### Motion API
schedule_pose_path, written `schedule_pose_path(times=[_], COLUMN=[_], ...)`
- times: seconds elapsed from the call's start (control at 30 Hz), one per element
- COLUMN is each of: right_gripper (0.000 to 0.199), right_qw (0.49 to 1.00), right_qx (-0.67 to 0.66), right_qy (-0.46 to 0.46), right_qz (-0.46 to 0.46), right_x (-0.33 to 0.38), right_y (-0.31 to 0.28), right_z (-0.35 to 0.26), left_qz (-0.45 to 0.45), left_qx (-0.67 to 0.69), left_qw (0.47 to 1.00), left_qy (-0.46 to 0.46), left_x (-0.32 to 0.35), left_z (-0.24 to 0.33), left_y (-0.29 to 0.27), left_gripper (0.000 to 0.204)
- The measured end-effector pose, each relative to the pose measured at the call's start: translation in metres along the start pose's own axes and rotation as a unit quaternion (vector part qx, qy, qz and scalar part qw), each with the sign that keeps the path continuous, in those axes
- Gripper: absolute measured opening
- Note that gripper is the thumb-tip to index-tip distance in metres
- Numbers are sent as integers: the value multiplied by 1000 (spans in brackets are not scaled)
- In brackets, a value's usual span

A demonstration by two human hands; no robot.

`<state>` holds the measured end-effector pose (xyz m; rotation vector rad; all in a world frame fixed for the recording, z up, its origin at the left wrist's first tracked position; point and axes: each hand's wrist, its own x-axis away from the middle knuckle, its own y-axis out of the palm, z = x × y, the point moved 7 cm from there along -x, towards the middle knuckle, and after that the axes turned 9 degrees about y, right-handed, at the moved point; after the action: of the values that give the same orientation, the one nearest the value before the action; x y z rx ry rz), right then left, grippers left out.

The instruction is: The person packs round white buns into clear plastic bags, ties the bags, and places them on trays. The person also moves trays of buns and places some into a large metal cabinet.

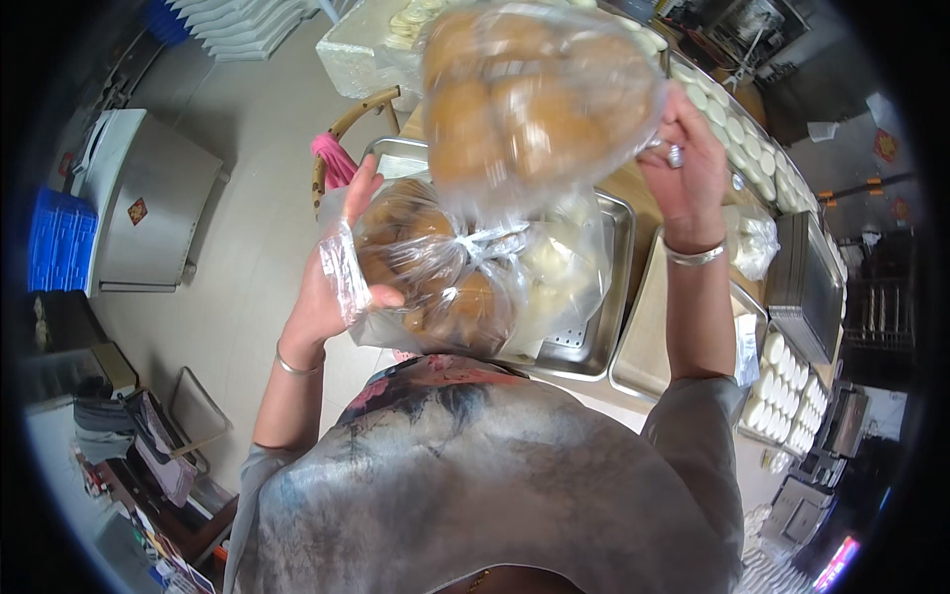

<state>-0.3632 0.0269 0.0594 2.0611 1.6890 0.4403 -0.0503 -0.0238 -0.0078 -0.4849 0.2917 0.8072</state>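
My right hand (690, 163) is closed on the gathered end of a clear plastic bag of brown buns (539, 99), raised over the table and blurred by motion. Below it sits a larger clear plastic bag (584, 287), holding a knotted bag of brown buns (435, 257) and some pale, whitish buns (554, 252) to the right. At this larger bag's left side is my left hand (336, 257), thumb and fingers spread apart, with a band of its plastic stretched across the hand. A metal tray (616, 297) shows partly behind the bag.
To the right lie a second tray (643, 337), a small knotted plastic bag (754, 243) and stacked dark trays (807, 287). Rows of white dough pieces (782, 396) line the right side. A wooden chair (346, 124) with pink cloth stands at the far left, beyond it a metal cabinet (163, 213).
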Motion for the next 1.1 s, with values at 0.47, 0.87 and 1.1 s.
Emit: schedule_pose_path(times=[0.47,0.87,1.1], right_gripper=[10,42,29], right_qw=[739,797,862], right_qx=[665,597,308], right_qy=[-76,2,396], right_qz=[-73,92,-66], right_x=[48,48,111], right_y=[128,-17,-87], right_z=[72,87,161], left_qz=[-89,112,126], left_qx=[17,159,180], left_qw=[993,977,972], left_qy=[-75,-85,-80], left_x=[-20,-20,-24], left_z=[-17,-22,-22], left_y=[73,52,51], left_gripper=[61,32,45])
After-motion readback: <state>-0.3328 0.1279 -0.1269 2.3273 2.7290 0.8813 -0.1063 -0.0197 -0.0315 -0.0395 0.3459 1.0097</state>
